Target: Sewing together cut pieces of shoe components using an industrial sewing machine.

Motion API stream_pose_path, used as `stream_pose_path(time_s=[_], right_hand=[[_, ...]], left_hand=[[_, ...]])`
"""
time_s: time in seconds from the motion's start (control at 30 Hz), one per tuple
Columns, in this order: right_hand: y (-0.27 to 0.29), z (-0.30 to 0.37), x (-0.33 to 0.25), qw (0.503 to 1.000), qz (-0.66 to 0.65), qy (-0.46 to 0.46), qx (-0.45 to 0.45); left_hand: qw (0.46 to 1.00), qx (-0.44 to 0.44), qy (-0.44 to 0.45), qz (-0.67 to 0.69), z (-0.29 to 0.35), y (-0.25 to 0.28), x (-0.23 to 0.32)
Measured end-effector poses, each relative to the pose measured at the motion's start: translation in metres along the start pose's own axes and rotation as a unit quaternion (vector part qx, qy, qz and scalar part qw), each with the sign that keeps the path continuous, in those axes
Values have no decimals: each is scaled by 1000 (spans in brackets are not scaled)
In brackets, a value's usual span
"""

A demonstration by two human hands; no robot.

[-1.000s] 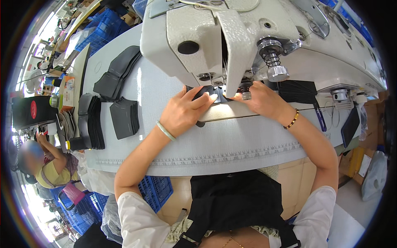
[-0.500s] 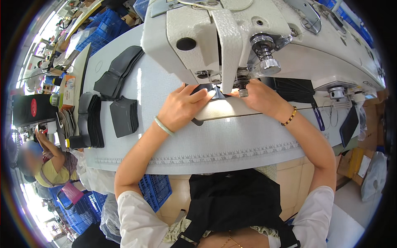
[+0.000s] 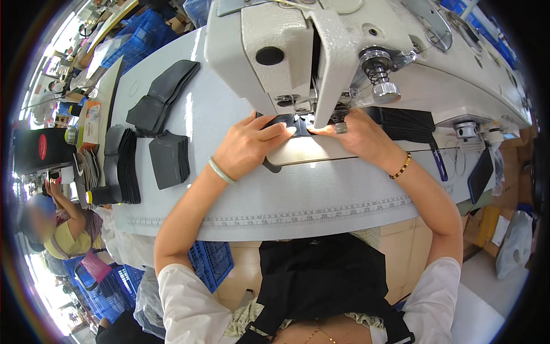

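A dark, flat workpiece (image 3: pixel 299 126) lies under the needle area of a large white sewing machine (image 3: pixel 286 34). From its left side my left hand (image 3: pixel 251 143) presses on it, thumb and fingers closed along its edge. My right hand (image 3: pixel 366 136) grips it from the right, beside the presser foot, with some fingers hidden behind the machine's parts. Both hands rest at the machine's bed (image 3: pixel 315 150). A stack of black pieces (image 3: pixel 404 123) lies just right of my right hand.
Stacks of black cut pieces (image 3: pixel 169 160) stand on the left of the grey table (image 3: pixel 240 221), whose front edge carries a ruler. Thread snips (image 3: pixel 439 163) and a dark phone-like slab (image 3: pixel 481 175) lie at right. Another person (image 3: pixel 69 229) sits far left, near blue crates (image 3: pixel 109 292).
The whole view has shifted slightly, the machine head now appearing a little farther right. My hands stay on the workpiece, and more of it shows between them.
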State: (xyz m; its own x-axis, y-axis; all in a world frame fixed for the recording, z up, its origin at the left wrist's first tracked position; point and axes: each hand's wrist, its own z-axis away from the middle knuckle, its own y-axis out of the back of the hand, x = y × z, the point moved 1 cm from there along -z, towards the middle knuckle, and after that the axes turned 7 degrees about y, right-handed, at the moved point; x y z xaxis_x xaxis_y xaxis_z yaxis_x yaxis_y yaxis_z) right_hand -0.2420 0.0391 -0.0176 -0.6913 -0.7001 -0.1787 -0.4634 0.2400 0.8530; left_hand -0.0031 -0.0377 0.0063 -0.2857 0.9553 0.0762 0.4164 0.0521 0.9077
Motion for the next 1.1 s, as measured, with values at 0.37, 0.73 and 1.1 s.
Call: stream_pose_path(time_s=[0.37,0.73,1.1], right_hand=[[4,0,-5,998,-54,-36,26],[12,-14,-1,992,-82,-94,-29],[9,-15,4,987,-15,-149,-52]], left_hand=[[999,4,-26,-39,4,-2,1],[999,2,-9,-48,0,-3,-2],[998,12,60,-30,2,-13,-14]])
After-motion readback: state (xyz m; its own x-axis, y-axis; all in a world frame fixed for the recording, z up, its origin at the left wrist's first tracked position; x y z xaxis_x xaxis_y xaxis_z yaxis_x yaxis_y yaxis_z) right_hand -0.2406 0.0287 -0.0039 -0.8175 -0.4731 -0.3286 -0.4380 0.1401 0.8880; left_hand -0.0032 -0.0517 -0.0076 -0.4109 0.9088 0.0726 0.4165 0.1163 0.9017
